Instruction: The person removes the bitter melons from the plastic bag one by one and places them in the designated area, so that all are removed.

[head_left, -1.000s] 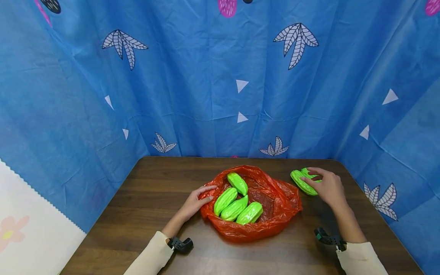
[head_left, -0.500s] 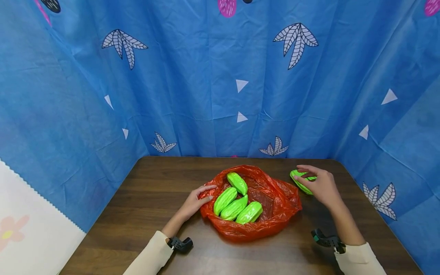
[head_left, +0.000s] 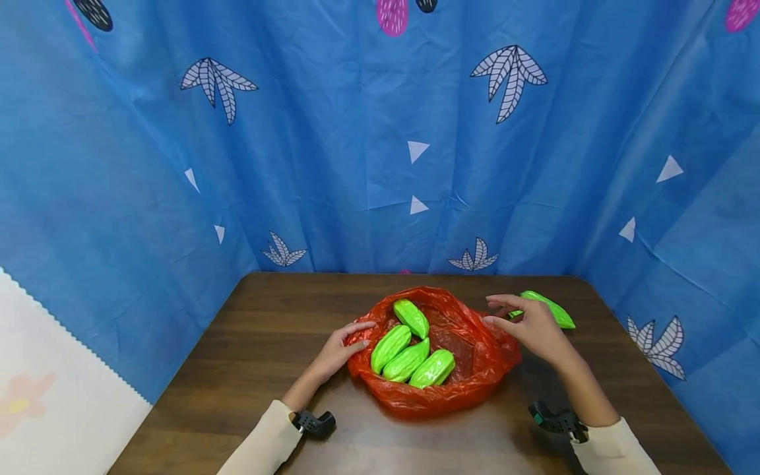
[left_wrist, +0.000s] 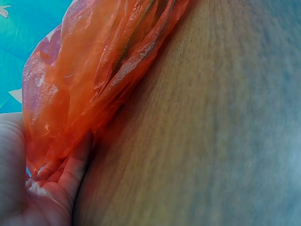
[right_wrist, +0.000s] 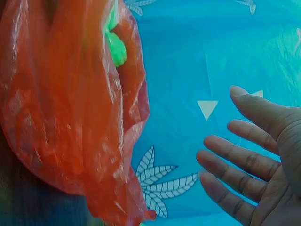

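A red plastic bag (head_left: 439,402) stands with its mouth open on the table, its rim rolled down. Inside lie several bright green ridged bitter melons (head_left: 406,359), mostly on the left side. At the bag's left rim my left hand (head_left: 332,349) grips the film, which passes between thumb and fingers in the left wrist view. My right hand (head_left: 531,323) hovers by the bag's right rim, fingers spread and holding nothing in the right wrist view. Behind it, another bitter melon (head_left: 552,310) lies on the table, with a bit of green showing between the fingers.
The brown wooden table (head_left: 249,369) carries all of this. A blue patterned curtain (head_left: 392,152) hangs close behind it and along both sides. A white cloth (head_left: 53,376) with a scalloped edge hangs at the left.
My right hand has moved left, from over the loose bitter melons to the bag's right rim, uncovering one melon behind it. The left hand stays at the bag's rim.
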`<state>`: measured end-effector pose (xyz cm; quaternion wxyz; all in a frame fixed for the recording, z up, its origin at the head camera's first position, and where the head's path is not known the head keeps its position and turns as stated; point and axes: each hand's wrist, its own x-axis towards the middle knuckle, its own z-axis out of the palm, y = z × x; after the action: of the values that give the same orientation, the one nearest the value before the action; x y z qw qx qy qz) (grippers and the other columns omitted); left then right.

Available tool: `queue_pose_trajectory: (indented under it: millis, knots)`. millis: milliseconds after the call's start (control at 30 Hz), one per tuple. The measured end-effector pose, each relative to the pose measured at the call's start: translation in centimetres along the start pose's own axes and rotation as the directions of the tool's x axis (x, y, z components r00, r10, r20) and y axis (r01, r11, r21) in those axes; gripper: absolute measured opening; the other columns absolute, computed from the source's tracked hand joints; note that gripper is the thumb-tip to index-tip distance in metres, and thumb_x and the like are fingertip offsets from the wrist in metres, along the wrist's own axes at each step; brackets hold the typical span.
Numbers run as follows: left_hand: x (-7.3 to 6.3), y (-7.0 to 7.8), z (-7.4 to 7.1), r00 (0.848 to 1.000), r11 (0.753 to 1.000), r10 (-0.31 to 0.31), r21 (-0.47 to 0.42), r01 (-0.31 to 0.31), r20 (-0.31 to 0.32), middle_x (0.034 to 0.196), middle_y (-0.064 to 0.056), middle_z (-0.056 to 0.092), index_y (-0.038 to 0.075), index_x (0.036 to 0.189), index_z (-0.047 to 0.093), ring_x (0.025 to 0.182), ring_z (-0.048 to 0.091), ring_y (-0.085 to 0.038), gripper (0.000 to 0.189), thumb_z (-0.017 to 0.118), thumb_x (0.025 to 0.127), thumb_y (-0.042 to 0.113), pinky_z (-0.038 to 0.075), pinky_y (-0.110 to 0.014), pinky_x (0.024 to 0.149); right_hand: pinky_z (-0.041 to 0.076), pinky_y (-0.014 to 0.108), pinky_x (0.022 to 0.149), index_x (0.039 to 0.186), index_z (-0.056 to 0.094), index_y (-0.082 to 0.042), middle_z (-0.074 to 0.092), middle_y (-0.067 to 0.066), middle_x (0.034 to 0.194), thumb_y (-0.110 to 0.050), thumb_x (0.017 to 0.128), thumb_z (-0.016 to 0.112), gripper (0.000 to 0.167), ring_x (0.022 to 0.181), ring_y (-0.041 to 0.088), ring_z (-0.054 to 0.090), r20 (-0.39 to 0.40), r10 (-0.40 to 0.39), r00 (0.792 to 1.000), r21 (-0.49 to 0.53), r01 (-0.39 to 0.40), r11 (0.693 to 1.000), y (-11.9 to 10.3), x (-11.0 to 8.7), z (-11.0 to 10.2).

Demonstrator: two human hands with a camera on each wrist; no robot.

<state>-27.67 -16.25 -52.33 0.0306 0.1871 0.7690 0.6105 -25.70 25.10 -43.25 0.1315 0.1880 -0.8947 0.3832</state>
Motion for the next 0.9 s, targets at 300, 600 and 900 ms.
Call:
queue_pose_trajectory:
  millis: [300,600,900]
  knots:
    - [-0.7,-0.7,0.7,1.000,0.999,-0.027,0.021,0.027,0.015,0.155,-0.021,0.042,0.003,0.139,0.061,0.149,0.025,-0.042,0.041,0.064,0.098,0.007,0.037,-0.055,0.111,0.060,0.029,0.073,0.125,0.072,-0.009,0.073,0.015,0.112,-0.026,0.087,0.081,0.042,0.094,0.029,0.071,0.095,0.069,0.993,0.189,-0.086,0.978,-0.3,-1.9,2.4]
    - [-1.0,-0.7,0.6,1.000,0.999,-0.031,0.018,0.030,0.007,0.155,-0.022,0.041,0.002,0.139,0.061,0.149,0.026,-0.043,0.041,0.064,0.098,0.007,0.037,-0.056,0.111,0.057,0.028,0.062,0.123,0.073,-0.018,0.073,0.010,0.116,-0.036,0.085,0.082,0.043,0.088,0.026,0.070,0.134,0.068,0.989,0.193,-0.094,0.977,-0.7,-2.6,5.1]
    - [0.6,-1.5,-0.3,1.000,1.000,-0.017,0.024,0.017,0.016,0.156,-0.020,0.041,0.006,0.139,0.062,0.149,0.026,-0.042,0.042,0.065,0.098,0.009,0.043,-0.054,0.108,0.056,0.052,0.089,0.123,0.074,-0.013,0.072,0.005,0.122,-0.038,0.083,0.084,0.049,0.111,0.030,0.066,0.127,-0.028,0.992,0.069,0.019,0.997,-1.0,-1.7,6.3]
